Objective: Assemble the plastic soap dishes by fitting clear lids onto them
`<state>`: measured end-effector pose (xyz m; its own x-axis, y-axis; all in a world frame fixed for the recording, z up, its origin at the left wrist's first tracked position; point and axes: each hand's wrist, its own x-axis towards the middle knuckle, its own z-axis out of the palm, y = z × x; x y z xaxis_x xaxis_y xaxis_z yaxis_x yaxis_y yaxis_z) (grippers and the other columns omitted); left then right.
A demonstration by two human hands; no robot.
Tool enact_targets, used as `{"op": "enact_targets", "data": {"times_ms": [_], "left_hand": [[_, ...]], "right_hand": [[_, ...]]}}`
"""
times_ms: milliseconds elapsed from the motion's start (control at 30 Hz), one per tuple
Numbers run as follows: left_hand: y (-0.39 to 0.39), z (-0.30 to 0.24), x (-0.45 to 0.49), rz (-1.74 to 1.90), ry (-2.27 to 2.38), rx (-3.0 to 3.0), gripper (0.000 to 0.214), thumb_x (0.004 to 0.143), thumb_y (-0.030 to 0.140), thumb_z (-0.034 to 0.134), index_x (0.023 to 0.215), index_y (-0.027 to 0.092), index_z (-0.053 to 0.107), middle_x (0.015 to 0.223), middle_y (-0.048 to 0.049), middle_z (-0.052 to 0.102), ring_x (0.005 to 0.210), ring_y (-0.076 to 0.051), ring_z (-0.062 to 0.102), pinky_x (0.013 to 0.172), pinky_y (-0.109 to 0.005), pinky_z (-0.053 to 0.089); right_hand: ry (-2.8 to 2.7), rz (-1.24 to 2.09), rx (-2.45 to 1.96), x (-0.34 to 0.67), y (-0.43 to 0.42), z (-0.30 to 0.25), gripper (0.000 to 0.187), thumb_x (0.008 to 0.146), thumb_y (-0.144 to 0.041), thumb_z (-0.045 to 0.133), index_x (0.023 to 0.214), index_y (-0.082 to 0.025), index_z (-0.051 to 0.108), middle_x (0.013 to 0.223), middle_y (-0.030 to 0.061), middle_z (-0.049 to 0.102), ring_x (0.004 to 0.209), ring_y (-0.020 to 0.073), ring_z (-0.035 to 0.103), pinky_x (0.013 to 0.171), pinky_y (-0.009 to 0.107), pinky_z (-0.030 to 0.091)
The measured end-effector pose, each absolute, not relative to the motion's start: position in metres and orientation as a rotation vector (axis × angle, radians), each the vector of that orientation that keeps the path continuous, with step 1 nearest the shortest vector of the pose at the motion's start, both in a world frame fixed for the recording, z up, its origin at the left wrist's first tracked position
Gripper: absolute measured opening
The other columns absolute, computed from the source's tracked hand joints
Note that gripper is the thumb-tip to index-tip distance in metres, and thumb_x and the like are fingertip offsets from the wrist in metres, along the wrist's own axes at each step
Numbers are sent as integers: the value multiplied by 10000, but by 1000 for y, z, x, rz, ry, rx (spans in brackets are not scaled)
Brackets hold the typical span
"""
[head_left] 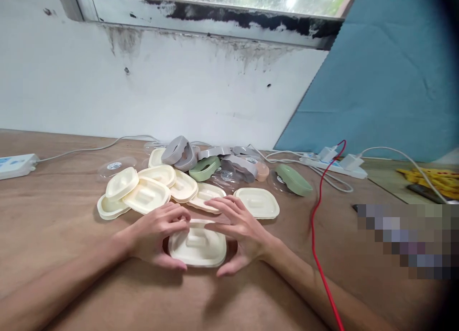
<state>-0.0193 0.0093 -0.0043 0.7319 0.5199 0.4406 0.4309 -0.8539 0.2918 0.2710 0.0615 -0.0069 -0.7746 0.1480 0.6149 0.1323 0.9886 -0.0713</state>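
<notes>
A cream, rounded-rectangular moulded tray (202,253), with a raised oblong in its middle, lies on the wooden table in front of me. My left hand (161,235) curves around its left end, thumb near the lower corner and fingertips over the upper one. On the other side, my right hand (242,230) is spread about the right end, with a gap between thumb and fingers. Both hands look open; whether the fingertips touch the tray I cannot tell. Just behind my right fingers lies a similar cream tray (258,203).
Several cream trays (146,195) overlap behind my left hand. Beyond them are grey bands (175,150), green bands (294,179) and clear plastic pieces (116,167). A red cable (313,221) crosses the right side from a power strip (337,166). Another strip (16,165) lies far left.
</notes>
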Motion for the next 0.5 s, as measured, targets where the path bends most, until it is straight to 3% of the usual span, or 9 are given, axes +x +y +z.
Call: {"op": "enact_targets", "data": {"times_ms": [100, 200, 300, 433, 500], "left_hand": [[11, -9, -19, 829, 849, 2688, 503, 807, 596, 833, 1047, 186, 667, 1141, -135, 644, 984, -271, 644, 861, -381, 541], [13, -11, -18, 849, 839, 2634, 593, 814, 604, 829, 1190, 184, 644, 1172, -152, 635, 1037, -287, 649, 890, -401, 559], [14, -11, -17, 852, 843, 2615, 631, 818, 611, 825, 1245, 193, 622, 1196, -159, 640, 1068, -299, 653, 896, -416, 567], [16, -8, -21, 842, 848, 2627, 701, 802, 628, 822, 1295, 189, 587, 1230, -169, 649, 1091, -315, 657, 919, -434, 563], [18, -6, -25, 803, 852, 2627, 737, 801, 648, 806, 1328, 190, 569, 1246, -165, 653, 1099, -324, 651, 941, -452, 547]], "right_hand": [[-2303, -143, -382, 276, 78, 3, 448, 913, -569, 684, 1193, -220, 703, 1444, 186, 590, 1312, 351, 584, 1074, 534, 434], [-2101, -279, -792, 281, 107, 21, 208, 984, -383, 620, 1107, -247, 718, 1391, 143, 625, 1287, 335, 597, 1082, 533, 432], [-1960, -277, -1181, 289, 137, 37, 340, 984, -458, 604, 1200, -219, 713, 1386, 176, 627, 1289, 380, 583, 1088, 576, 421], [-2018, 4, -1405, 302, 155, 39, 506, 990, -588, 561, 1306, -217, 695, 1207, 140, 737, 1059, 339, 688, 930, 485, 522], [-2044, 76, -1446, 307, 158, 33, 543, 996, -621, 539, 1314, -212, 701, 1226, 138, 748, 1062, 334, 698, 919, 467, 530]]}}
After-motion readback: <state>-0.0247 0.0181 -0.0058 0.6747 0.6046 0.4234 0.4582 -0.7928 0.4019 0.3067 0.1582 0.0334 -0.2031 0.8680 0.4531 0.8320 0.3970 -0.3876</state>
